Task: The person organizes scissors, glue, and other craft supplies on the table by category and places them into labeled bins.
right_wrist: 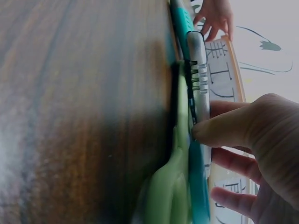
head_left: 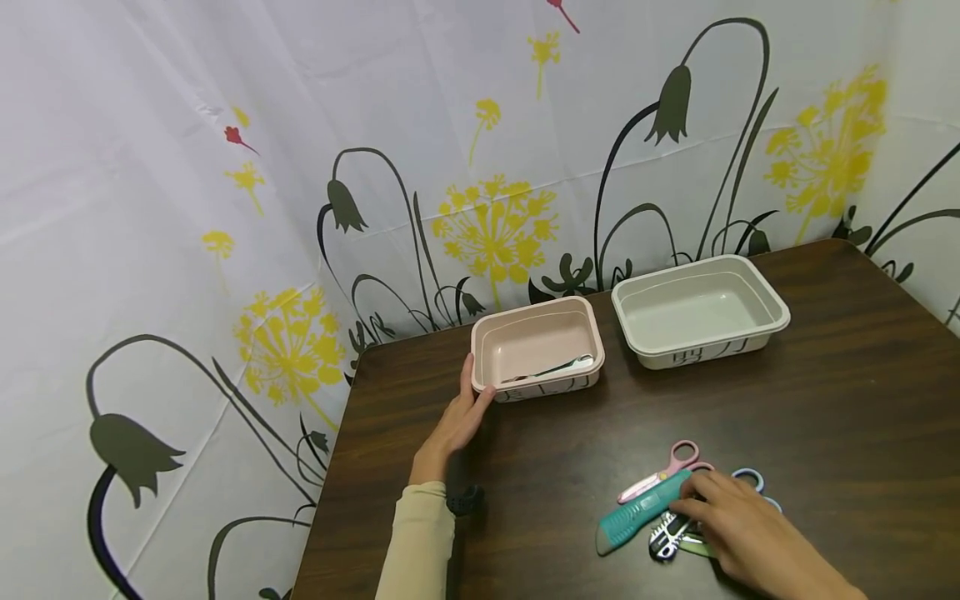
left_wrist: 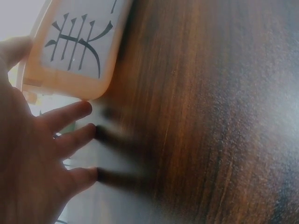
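My left hand (head_left: 455, 422) touches the near left corner of a pink plastic bin (head_left: 536, 315), its fingers straight and spread. A slim item (head_left: 558, 367) with dark green and white parts lies in that bin. In the right wrist view, my right hand (right_wrist: 252, 135) pinches a silver utility knife (right_wrist: 201, 70) between thumb and fingers; its fingertips behind are partly hidden. Around it in the pile are a teal cutter (head_left: 637, 517), pink-handled scissors (head_left: 667, 473), blue-handled scissors (head_left: 748, 477) and green scissors (right_wrist: 175, 177).
To the right of the pink bin stands a larger pale green-grey bin (head_left: 697, 308), with lettering on its front. Both are at the back of the dark wooden table (head_left: 540, 467). A flower-patterned curtain (head_left: 420, 100) hangs behind. A black band (head_left: 467, 500) shows at my left wrist.
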{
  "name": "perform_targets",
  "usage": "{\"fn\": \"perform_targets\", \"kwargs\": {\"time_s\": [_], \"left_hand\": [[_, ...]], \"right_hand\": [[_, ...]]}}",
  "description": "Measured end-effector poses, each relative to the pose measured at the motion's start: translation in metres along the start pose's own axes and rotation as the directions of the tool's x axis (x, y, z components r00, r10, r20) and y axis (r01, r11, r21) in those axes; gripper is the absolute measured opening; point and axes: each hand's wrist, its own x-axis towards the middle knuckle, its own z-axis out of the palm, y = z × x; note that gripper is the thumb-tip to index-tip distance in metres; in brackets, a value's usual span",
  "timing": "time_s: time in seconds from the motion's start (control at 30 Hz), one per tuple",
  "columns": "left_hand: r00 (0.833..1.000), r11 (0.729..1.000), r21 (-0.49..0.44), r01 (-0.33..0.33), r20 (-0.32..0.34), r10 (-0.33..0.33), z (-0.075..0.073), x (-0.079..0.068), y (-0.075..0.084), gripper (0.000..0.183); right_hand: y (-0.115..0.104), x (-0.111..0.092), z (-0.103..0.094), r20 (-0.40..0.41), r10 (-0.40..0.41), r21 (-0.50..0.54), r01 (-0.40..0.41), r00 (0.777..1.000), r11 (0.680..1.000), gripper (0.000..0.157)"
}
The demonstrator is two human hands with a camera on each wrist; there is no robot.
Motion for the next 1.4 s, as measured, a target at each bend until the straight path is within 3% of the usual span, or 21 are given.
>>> {"fn": "perform_targets", "kwargs": {"time_s": [0.43,0.6,0.8,1.0,1.13,1.33,1.4], "left_hand": [[1.0,1.0,0.006,0.003,0.001,-0.003,0.0,0.001,-0.001,0.077],[1.0,1.0,0.001,0.003,0.002,-0.003,0.0,0.001,0.001,0.078],[1.0,1.0,0.005,-0.008,-0.003,0.008,0.0,0.001,-0.001,0.076],[1.0,1.0,0.004,0.002,0.0,-0.002,0.001,0.001,-0.002,0.077],[1.0,1.0,0.002,0.006,-0.003,-0.006,0.002,0.001,-0.003,0.078],[1.0,1.0,0.004,-0.011,-0.013,0.011,0.001,0.002,-0.002,0.077],[1.0,1.0,0.002,-0.015,-0.012,0.015,0.002,0.002,-0.002,0.076]], "right_hand": [[0.003,0.0,0.004,-0.032,-0.012,0.015,0.012,0.999,1.0,0.03],[0.004,-0.002,0.005,-0.04,-0.043,0.029,0.044,0.998,0.999,0.017],[0.005,-0.004,0.004,-0.006,-0.063,0.02,0.063,0.998,0.998,0.048],[0.004,-0.003,-0.001,0.054,-0.051,-0.01,0.052,0.997,0.999,0.035],[0.003,0.001,-0.007,0.067,-0.059,-0.023,0.061,0.996,0.998,0.019],[0.002,0.018,-0.017,0.049,-0.074,-0.043,0.076,0.996,0.996,0.034],[0.003,0.027,-0.018,0.029,-0.088,-0.042,0.089,0.996,0.995,0.016]]}}
